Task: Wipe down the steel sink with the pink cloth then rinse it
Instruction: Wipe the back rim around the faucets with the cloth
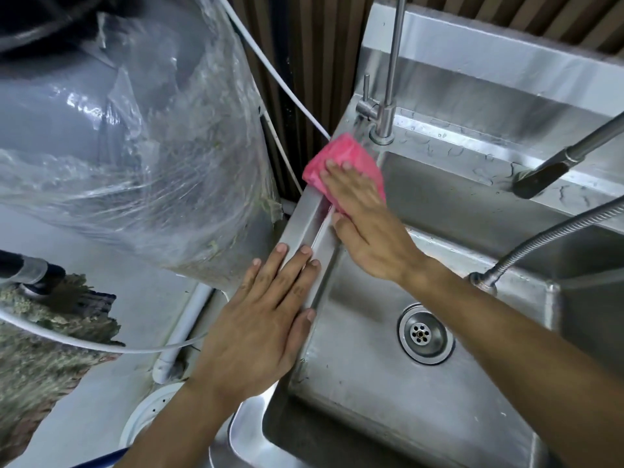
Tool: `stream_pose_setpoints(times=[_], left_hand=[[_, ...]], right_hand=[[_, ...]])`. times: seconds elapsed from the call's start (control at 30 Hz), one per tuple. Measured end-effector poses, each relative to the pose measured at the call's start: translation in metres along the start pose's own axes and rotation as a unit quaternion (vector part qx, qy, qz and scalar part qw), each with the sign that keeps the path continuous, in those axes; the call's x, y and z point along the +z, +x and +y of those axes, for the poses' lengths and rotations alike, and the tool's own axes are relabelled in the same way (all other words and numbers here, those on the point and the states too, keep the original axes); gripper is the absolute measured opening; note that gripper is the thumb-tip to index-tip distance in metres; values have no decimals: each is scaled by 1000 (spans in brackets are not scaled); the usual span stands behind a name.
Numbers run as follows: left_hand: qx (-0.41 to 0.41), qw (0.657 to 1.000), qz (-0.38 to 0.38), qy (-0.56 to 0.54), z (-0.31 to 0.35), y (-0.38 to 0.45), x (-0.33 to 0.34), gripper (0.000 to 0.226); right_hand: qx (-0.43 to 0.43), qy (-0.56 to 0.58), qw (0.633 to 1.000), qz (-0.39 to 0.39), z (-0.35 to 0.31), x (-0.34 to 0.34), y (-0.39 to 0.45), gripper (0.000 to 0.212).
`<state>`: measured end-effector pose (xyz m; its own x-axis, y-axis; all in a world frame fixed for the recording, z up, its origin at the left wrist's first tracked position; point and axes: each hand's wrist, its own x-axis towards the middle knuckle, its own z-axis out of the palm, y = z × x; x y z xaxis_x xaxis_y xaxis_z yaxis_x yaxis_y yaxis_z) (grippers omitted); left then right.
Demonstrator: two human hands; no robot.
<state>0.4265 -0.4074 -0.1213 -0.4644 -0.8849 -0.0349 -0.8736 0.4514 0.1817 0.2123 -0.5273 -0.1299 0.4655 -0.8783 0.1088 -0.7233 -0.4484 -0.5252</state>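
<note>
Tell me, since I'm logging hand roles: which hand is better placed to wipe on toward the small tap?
Right. The right hand already presses the pink cloth flat on the sink's left rim, just short of the small tap. The left hand rests flat, bracing nearer the viewer.

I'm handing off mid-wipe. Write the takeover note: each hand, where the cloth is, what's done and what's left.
Right hand: flat, fingers straight, pressing the pink cloth onto the sink's left rim at the back corner, beside the small tap.
Left hand: flat on the same rim nearer the front, bracing, holding nothing.
Done: wiping is under way on the left rim; how much else has been wiped cannot be told.
Left: the rest of the wiping, probably including the basin around the drain, then the rinse.
</note>
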Motion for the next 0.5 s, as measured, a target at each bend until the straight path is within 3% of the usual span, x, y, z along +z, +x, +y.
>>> stream_pose_setpoints(times=[0.13, 0.23, 0.37, 0.43, 0.5], left_hand=[[-2, 1000, -4, -13, -1, 2, -1, 58], [1, 999, 4, -36, -2, 9, -8, 55], [22, 999, 23, -24, -7, 34, -9, 52], [7, 1000, 10, -28, -8, 38, -5, 57], [3, 1000, 10, -18, -9, 36, 1, 59]], right_hand=[[-71, -76, 993, -47, 23, -21, 31, 53], [-6, -75, 997, -21, 27, -26, 67, 50], [117, -52, 989, 75, -1, -9, 80, 56], [143, -28, 987, 63, -9, -6, 66, 58], [109, -49, 993, 24, -6, -7, 51, 58]])
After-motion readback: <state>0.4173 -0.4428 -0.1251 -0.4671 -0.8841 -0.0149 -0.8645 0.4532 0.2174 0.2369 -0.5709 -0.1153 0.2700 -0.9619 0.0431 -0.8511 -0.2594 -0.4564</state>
